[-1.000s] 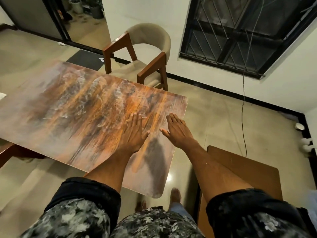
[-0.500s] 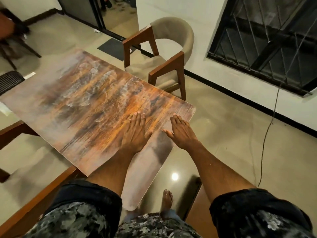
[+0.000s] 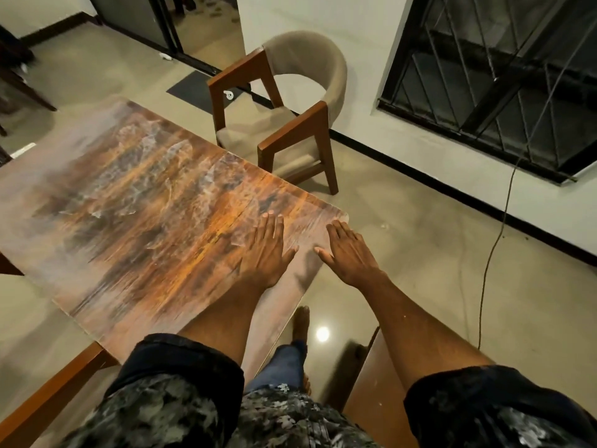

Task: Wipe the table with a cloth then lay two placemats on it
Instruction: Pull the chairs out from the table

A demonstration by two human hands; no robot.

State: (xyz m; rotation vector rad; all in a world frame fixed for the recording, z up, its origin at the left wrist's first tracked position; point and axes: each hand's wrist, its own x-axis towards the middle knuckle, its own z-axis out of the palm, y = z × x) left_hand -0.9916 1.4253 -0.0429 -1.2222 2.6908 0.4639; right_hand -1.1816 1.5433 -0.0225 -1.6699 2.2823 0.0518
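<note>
- Since half a second ago our view has swung a little right and nearer, so the chair sits more central; both hands lie much as they did on the mat's near right end.
- We count one mat [image 3: 135, 221], a long rectangle printed in orange, brown and grey, lying flat over the table [image 3: 45, 392]; only a wooden edge of the table shows at lower left.
- Its long axis runs from the far left toward the near right, where its rounded corner points toward the floor beside the chair.
- Two hands: the left hand [image 3: 266, 253] lies flat, palm down, fingers together, holding nothing.
- Our right hand [image 3: 347, 253] is spread flat at the mat's right edge, thumb out, also holding nothing.
- One chair [image 3: 287, 111] stands just beyond the mat's far edge, its beige seat bare.
- One barred window [image 3: 504, 79] is on the wall at right.
</note>
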